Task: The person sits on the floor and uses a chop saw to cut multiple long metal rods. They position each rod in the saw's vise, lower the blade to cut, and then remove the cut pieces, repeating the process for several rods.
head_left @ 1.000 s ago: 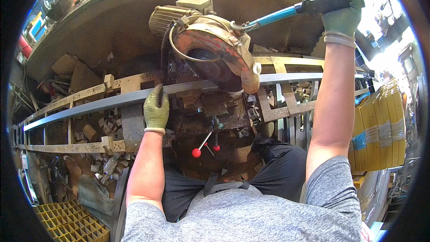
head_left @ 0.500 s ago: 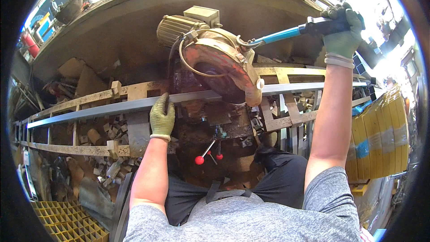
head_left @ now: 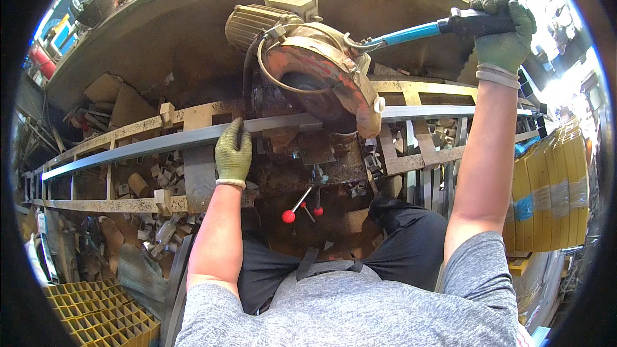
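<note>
Gripping the black handgrip [head_left: 472, 23] at the end of a long blue metal lever [head_left: 411, 35], your right hand [head_left: 506, 33], in a dark green glove, has its fingers curled closed around it, well up and to the right. That lever runs left to the cream-and-red cut-off saw [head_left: 308, 45], with its ribbed motor [head_left: 247, 27] behind. Your left hand [head_left: 232, 156], in an olive-green glove, lies over the long, straight, grey metal bar [head_left: 148, 148], fingers together and pointing away from you; you can't tell from this view how far they wrap around it. The bar crosses in front of you from left to right, under your left fingertips, then passes behind the saw's dark disc [head_left: 305, 83] and well below your right hand. Whether disc and bar touch is hidden. Nearer you than the bar, a red ball-ended lever [head_left: 288, 216] stands apart from both hands.
</note>
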Motion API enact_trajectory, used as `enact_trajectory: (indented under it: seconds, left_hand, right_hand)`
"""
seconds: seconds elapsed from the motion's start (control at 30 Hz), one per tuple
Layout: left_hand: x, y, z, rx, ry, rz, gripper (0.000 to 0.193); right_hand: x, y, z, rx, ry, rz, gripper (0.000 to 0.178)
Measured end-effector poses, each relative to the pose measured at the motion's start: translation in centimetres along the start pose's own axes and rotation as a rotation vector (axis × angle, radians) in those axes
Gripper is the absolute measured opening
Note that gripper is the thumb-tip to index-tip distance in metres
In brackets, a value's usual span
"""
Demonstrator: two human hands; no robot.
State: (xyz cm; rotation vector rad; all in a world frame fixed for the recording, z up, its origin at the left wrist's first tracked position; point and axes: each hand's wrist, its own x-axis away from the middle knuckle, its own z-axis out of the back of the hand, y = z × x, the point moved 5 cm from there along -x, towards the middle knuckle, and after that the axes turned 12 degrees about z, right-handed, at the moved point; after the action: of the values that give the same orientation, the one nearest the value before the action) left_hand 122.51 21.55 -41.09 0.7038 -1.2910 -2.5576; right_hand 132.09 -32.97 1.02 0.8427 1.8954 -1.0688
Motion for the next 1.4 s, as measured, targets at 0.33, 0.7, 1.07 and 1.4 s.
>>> enact_trajectory:
  seconds: [0.33,0.7,1.07,1.4]
  left_hand:
    - [-0.1,0.2,0.1,0.008,0.031,-0.007,0.038]
    - [-0.2,0.1,0.1,0.003,0.032,-0.023,0.037]
    - [0.1,0.2,0.3,-0.033,0.023,-0.036,0.042]
    - [0.3,0.6,-0.2,-0.074,0.061,0.002,0.045]
  right_hand:
    - [-0.7,0.1,3.1,-0.013,0.012,-0.024,0.032]
    - [0.3,-0.3,1.5,0.015,0.012,-0.017,0.021]
    - [3.8,-2.2,0.8,-0.199,-0.2,-0.015,0.024]
    - [-1.5,0.6,-0.2,0.217,0.08,-0.039,0.033]
